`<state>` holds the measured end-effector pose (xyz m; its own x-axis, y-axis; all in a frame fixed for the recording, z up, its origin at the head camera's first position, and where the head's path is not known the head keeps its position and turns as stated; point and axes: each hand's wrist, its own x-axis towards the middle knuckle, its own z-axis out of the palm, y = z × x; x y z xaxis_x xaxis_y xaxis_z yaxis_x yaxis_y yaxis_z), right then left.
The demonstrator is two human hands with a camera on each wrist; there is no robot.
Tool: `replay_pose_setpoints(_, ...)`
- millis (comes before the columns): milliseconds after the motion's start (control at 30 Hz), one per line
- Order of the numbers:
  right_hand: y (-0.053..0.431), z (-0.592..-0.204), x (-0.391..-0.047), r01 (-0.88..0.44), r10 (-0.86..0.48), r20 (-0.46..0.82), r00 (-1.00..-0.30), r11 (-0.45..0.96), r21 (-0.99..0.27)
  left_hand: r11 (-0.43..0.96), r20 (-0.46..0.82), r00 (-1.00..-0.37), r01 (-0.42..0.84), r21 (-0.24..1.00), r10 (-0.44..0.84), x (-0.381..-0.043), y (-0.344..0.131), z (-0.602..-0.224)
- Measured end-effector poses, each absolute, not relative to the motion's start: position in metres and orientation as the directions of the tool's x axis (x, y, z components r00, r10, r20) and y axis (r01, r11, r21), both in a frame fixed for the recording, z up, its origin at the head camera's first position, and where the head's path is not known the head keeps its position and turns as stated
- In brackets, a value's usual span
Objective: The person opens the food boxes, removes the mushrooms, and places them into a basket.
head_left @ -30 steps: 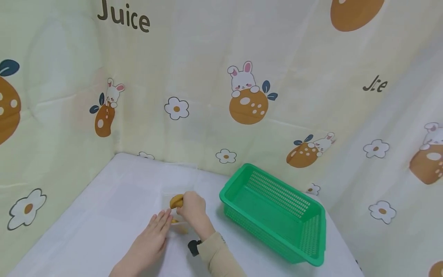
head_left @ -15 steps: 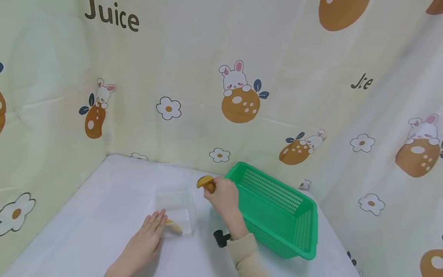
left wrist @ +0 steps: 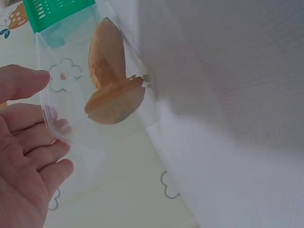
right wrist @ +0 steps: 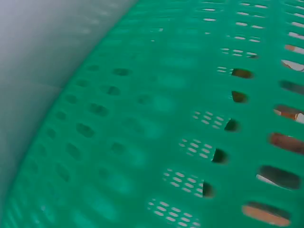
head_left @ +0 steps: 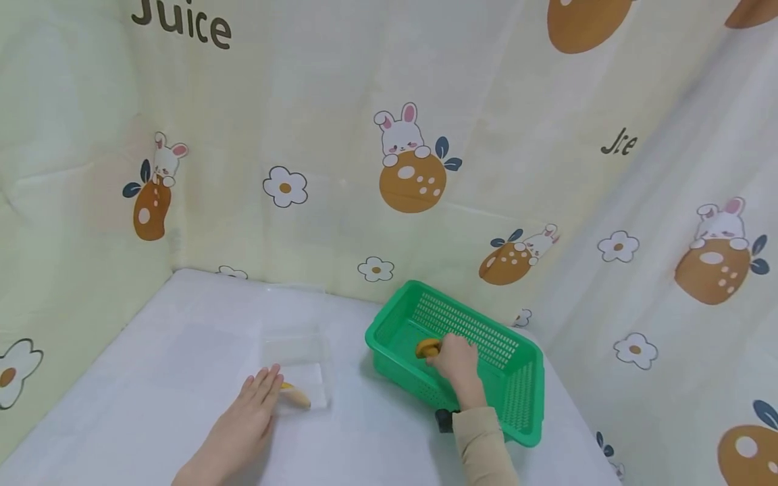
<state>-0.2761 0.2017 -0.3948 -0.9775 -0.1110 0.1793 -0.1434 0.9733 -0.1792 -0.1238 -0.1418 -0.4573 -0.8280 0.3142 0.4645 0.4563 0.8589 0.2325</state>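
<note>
Probably placing a mushroom [head_left: 427,348], pinched in right hand [head_left: 458,362], into green basket [head_left: 401,376], resting empty, straight-fingered left hand [head_left: 246,408] against clear box [head_left: 308,372], next needing a low release.

– Where's the basket [head_left: 450,312]?
– On the counter [head_left: 188,358], three o'clock from the box [head_left: 294,351].
– What else?
– One mushroom [head_left: 296,395] in the box; another mushroom [head_left: 427,347], in the right hand [head_left: 458,364], over the basket.

We find the head view softly, evenly bright, with faint shadow at eight o'clock of the green basket [head_left: 486,337]. The left wrist view is dimmer; the right one blurs toward eight o'clock.
</note>
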Motion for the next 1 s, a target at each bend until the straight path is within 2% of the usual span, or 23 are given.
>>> replay_pose_setpoints(333,0.208,-0.408,-0.282,-0.086,-0.052,0.176,-0.983,0.978,-0.191,0.86,0.446,-0.84,0.448,0.247,0.31,-0.123,-0.142,-0.457)
replay_pose_setpoints(600,0.205,-0.398,-0.283,-0.081,-0.024,0.213,-0.977,0.96,-0.267,0.863,0.469,-0.826,0.452,0.224,0.311,-0.123,-0.143,-0.457)
replay_pose_setpoints(767,0.184,-0.376,-0.269,-0.181,-0.099,0.307,-0.947,0.951,-0.252,0.862,0.494,-0.808,0.466,0.201,0.322,-0.125,-0.143,-0.459)
replay_pose_setpoints(1000,0.11,-0.344,-0.243,-0.483,-0.375,0.41,-0.831,0.853,-0.198,0.861,0.466,-0.823,0.462,0.213,0.326,-0.126,-0.143,-0.462)
